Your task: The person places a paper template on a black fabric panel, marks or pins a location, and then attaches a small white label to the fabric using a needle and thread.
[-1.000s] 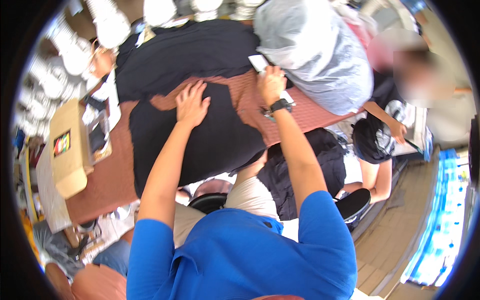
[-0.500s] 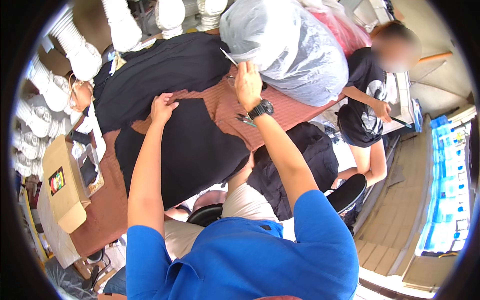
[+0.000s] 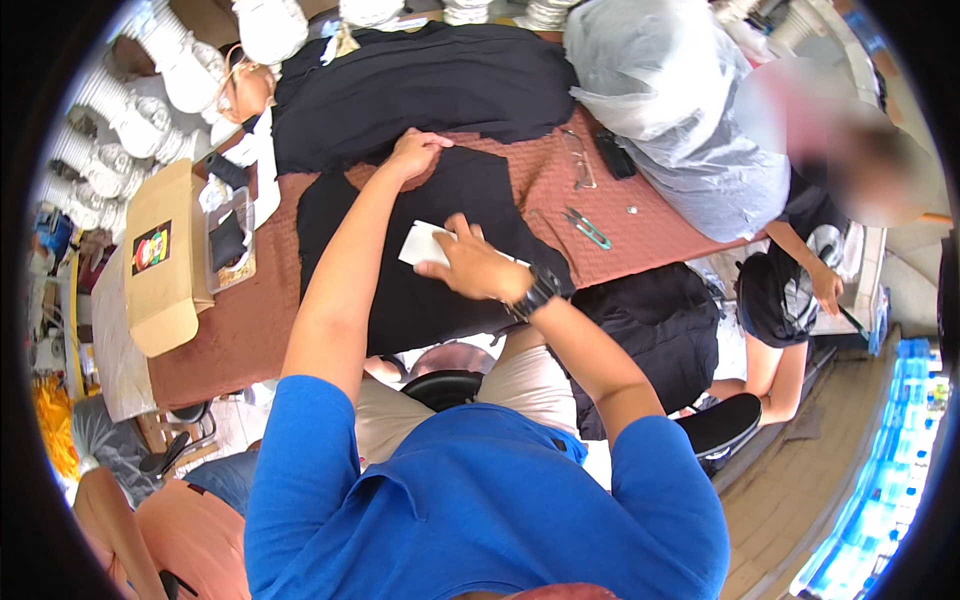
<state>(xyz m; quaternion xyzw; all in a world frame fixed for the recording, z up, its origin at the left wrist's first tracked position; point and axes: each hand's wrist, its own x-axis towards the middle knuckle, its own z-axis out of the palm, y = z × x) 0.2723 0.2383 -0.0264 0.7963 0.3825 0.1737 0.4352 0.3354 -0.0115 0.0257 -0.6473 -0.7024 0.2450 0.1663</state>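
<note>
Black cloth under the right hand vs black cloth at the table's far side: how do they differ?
Lay: the near black cloth is spread mostly flat; the far black cloth is gathered in long folds.
Contact: the near black cloth has the right hand over it; the far black cloth doesn't.
Shared: both black, both on the brown cover.

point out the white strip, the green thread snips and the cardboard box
White strip (image 3: 419, 244), head view: its exposed left end.
Green thread snips (image 3: 598, 238), head view: the handle.
Cardboard box (image 3: 165, 283), head view: its broad panel.
</note>
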